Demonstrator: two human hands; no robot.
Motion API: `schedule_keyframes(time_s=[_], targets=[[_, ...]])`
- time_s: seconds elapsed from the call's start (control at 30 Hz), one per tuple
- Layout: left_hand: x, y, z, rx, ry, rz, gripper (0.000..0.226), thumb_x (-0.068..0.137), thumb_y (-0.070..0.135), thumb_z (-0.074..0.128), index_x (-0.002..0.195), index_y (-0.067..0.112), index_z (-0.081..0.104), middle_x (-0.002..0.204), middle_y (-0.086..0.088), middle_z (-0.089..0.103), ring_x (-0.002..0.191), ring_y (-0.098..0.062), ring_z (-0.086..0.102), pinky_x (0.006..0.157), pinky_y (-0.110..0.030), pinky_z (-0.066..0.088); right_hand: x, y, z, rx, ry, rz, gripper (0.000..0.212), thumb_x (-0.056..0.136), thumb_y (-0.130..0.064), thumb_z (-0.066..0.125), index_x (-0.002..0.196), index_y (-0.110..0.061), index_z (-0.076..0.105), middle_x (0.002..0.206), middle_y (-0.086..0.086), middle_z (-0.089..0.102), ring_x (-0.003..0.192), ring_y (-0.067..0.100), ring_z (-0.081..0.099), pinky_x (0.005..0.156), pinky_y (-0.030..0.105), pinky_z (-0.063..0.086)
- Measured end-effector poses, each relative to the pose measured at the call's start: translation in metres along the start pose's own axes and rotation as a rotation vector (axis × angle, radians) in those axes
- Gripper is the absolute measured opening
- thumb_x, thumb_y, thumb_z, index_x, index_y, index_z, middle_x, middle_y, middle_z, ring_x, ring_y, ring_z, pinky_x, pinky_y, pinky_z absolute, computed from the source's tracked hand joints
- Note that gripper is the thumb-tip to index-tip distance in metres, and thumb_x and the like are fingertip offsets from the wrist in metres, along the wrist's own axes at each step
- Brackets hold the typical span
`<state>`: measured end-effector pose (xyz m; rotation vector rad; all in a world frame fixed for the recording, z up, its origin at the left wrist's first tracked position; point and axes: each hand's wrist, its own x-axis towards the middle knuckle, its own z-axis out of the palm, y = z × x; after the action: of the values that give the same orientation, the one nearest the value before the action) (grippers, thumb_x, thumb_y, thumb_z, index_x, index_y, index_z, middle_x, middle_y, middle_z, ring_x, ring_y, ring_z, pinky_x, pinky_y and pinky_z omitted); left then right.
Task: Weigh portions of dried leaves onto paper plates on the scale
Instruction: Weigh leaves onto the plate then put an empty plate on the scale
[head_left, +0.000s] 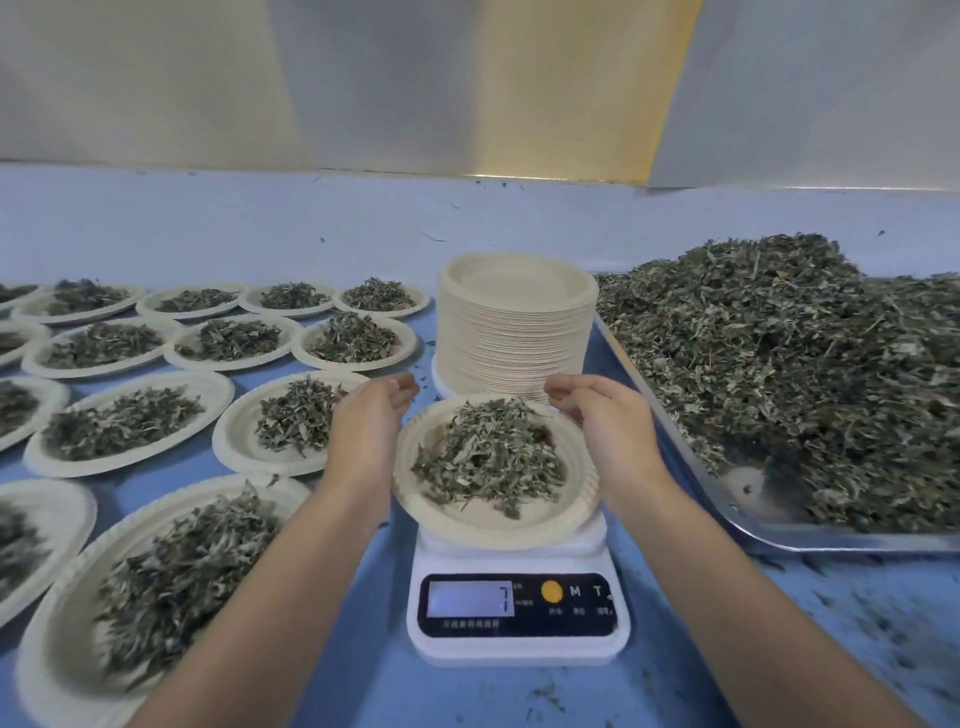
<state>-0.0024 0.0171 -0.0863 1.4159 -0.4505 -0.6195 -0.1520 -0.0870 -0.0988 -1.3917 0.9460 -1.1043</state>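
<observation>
Item: white digital kitchen scale (518, 608), lower centre of the frame, standing on a blue table top (363, 680); lit display (470, 598) shows a figure resembling 7, too blurred to confirm; round yellow button (551, 591) to its right. On the scale platform: one paper plate (467, 526), fluted rim, carrying a loose mound of grey-green dried leaves (491, 457). Left hand (371, 421): just beside the plate's left rim, palm turned inward, fingers loosely curved, nothing in it; contact with the rim cannot be told. Right hand (602, 415): at the plate's far right rim, fingers curled closer with the tips bunched; whether they pinch any leaf or touch the plate cannot be told. Directly behind the scale, centre of the frame: tall stack of empty paper plates (517, 332), upright. Right side of the frame: metal tray (779, 538), holding a large heap of loose dried leaves (779, 353) that hides most of its floor. Left half of the frame: filled paper plates (213, 389) laid in rows on the table top, rims close or overlapping, each with its own portion of leaves. Lower right: scattered leaf fragments (857, 623) on the table top. Upper frame: pale wall (467, 78).
</observation>
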Motion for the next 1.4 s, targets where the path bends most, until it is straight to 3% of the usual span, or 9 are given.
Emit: schedule_keyframes(time_s=[0.27, 0.4, 0.63, 0.77, 0.8, 0.93, 1.07, 1.2, 1.4], targets=[[-0.002, 0.004, 0.000, -0.107, 0.008, -0.027, 0.031, 0.097, 0.008, 0.038, 0.119, 0.005, 0.060, 0.120, -0.006, 0.064, 0.114, -0.016, 0.058, 0.105, -0.033, 0.040, -0.005, -0.012, 0.002, 0.237, 0.009, 0.082, 0.034, 0.085, 0.012, 0.042, 0.086, -0.009, 0.069, 0.101, 0.009, 0.071, 0.100, 0.017, 0.066, 0.085, 0.022, 0.052], [0.004, 0.008, -0.006, -0.195, 0.050, -0.179, 0.024, 0.091, -0.003, 0.049, 0.106, 0.009, 0.063, 0.110, -0.008, 0.066, 0.107, -0.024, 0.062, 0.100, -0.043, 0.046, -0.008, -0.019, 0.007, 0.342, 0.012, 0.125, 0.032, 0.086, 0.014, 0.040, 0.086, -0.002, 0.066, 0.104, 0.018, 0.069, 0.102, 0.023, 0.067, 0.085, 0.024, 0.053], [0.012, 0.025, -0.032, -0.162, -0.045, -0.284, 0.032, 0.088, -0.006, 0.051, 0.105, 0.017, 0.064, 0.127, -0.017, 0.059, 0.118, -0.031, 0.055, 0.097, -0.048, 0.045, 0.000, -0.041, 0.040, 0.339, -0.025, 0.072, 0.032, 0.082, 0.016, 0.039, 0.079, -0.001, 0.066, 0.095, 0.018, 0.069, 0.096, 0.025, 0.067, 0.082, 0.024, 0.055], [0.019, 0.039, -0.059, -0.287, -0.034, -0.286, 0.039, 0.094, -0.006, 0.043, 0.125, 0.013, 0.056, 0.117, -0.015, 0.061, 0.064, -0.019, 0.067, 0.045, -0.026, 0.051, 0.005, -0.047, 0.074, 0.234, -0.062, 0.026, 0.033, 0.082, 0.013, 0.041, 0.074, -0.006, 0.066, 0.088, 0.011, 0.069, 0.097, 0.024, 0.066, 0.089, 0.030, 0.054], [0.022, 0.043, -0.068, -0.314, -0.007, -0.275, 0.038, 0.093, -0.006, 0.044, 0.124, 0.011, 0.057, 0.117, -0.015, 0.061, 0.064, -0.018, 0.068, 0.047, -0.023, 0.051, 0.005, -0.048, 0.084, 0.174, -0.063, 0.005, 0.033, 0.082, 0.011, 0.042, 0.074, -0.009, 0.067, 0.088, 0.009, 0.069, 0.096, 0.023, 0.065, 0.090, 0.031, 0.053], [0.042, 0.057, -0.110, -0.297, 0.118, -0.211, 0.040, 0.093, -0.004, 0.044, 0.128, 0.014, 0.056, 0.135, -0.012, 0.054, 0.125, -0.031, 0.050, 0.088, -0.036, 0.044, 0.001, -0.053, 0.130, 0.007, -0.123, -0.011, 0.023, 0.085, -0.004, 0.053, 0.073, -0.020, 0.064, 0.082, 0.002, 0.065, 0.086, 0.021, 0.060, 0.084, 0.036, 0.048], [0.059, 0.076, -0.164, -0.359, 0.266, -0.105, 0.040, 0.094, -0.006, 0.041, 0.127, 0.013, 0.055, 0.124, -0.011, 0.058, 0.097, -0.024, 0.062, 0.066, -0.028, 0.056, -0.008, -0.056, 0.183, -0.101, -0.341, 0.103, 0.015, 0.088, -0.022, 0.056, 0.074, -0.019, 0.057, 0.079, 0.003, 0.056, 0.077, 0.022, 0.053, 0.072, 0.036, 0.046], [0.077, 0.086, -0.225, -0.356, 0.437, -0.053, 0.037, 0.095, -0.006, 0.042, 0.123, 0.013, 0.058, 0.129, -0.011, 0.055, 0.113, -0.026, 0.055, 0.099, -0.042, 0.046, -0.027, -0.058, 0.244, -0.009, -0.589, 0.307, 0.012, 0.092, -0.019, 0.058, 0.100, -0.010, 0.059, 0.099, 0.013, 0.059, 0.070, 0.019, 0.060, 0.054, 0.025, 0.053], [0.092, 0.099, -0.309, -0.304, 0.633, -0.005, 0.022, 0.092, 0.001, 0.054, 0.108, 0.012, 0.061, 0.107, -0.010, 0.058, 0.098, -0.024, 0.056, 0.086, -0.035, 0.047, -0.053, -0.059, 0.345, 0.133, -0.653, 0.449, 0.006, 0.093, -0.003, 0.056, 0.097, 0.000, 0.059, 0.098, 0.016, 0.058, 0.064, 0.017, 0.055, 0.043, 0.019, 0.049]])
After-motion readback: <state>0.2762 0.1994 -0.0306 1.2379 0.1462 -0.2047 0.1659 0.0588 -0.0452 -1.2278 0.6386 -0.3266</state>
